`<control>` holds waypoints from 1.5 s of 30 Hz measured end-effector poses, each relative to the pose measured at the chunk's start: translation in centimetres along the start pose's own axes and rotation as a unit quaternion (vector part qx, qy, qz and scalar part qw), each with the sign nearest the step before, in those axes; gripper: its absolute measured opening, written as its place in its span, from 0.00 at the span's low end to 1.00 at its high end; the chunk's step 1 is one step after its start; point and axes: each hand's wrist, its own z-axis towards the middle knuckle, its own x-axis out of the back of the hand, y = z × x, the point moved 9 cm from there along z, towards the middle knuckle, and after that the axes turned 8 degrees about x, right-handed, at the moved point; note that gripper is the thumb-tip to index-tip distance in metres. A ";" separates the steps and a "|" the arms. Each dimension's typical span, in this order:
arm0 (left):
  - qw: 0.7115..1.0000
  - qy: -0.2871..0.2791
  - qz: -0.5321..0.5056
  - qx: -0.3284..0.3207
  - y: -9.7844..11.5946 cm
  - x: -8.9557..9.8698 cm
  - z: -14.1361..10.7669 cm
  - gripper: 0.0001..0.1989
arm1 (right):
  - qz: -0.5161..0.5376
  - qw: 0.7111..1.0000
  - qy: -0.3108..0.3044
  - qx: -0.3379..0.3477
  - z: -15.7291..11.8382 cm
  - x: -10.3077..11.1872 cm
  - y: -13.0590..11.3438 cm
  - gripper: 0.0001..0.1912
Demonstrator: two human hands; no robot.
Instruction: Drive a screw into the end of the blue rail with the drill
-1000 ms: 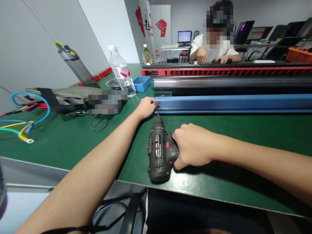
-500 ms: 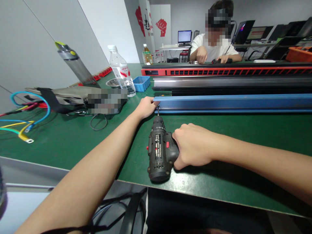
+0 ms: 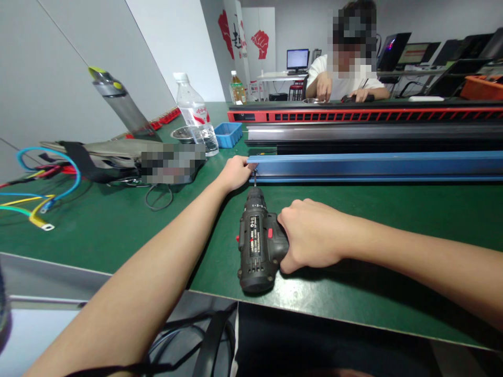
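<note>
A black cordless drill (image 3: 256, 246) lies on its side, level above the green table, its bit pointing away from me. My right hand (image 3: 308, 235) is closed around its handle. The bit's tip meets the left end of a long blue rail (image 3: 353, 168) that runs off to the right. At that same end my left hand (image 3: 237, 173) grips the rail, fingers closed on its edge; some fingertips are hidden behind it. A small dark screw seems to sit at the bit's tip, too small to be sure.
Behind the blue rail lie a grey rail (image 3: 334, 134) and a red slotted rail (image 3: 353, 115). To the left are a water bottle (image 3: 198, 118), a blue tray (image 3: 228, 136), a grey bag (image 3: 102, 157) and cables (image 3: 39, 209). A person (image 3: 349, 78) sits across the table (image 3: 393, 220).
The drill's numbered collar has turned slightly. Both my hands and the blue rail stay in place. The person opposite has shifted head and hand a little.
</note>
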 end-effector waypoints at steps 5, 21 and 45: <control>1.000 -0.003 0.001 0.004 0.1 0.0 0.0 0.18 | -0.001 1.000 -0.002 0.001 0.0 -0.1 0.0 0.28; 1.000 -0.002 -0.021 0.007 -0.1 0.1 0.0 0.20 | 0.004 1.000 -0.002 0.004 -0.1 0.1 -0.1 0.27; 0.999 -0.009 -0.030 0.017 -0.3 0.0 0.0 0.20 | -0.002 1.000 -0.007 0.008 0.0 0.0 -0.1 0.28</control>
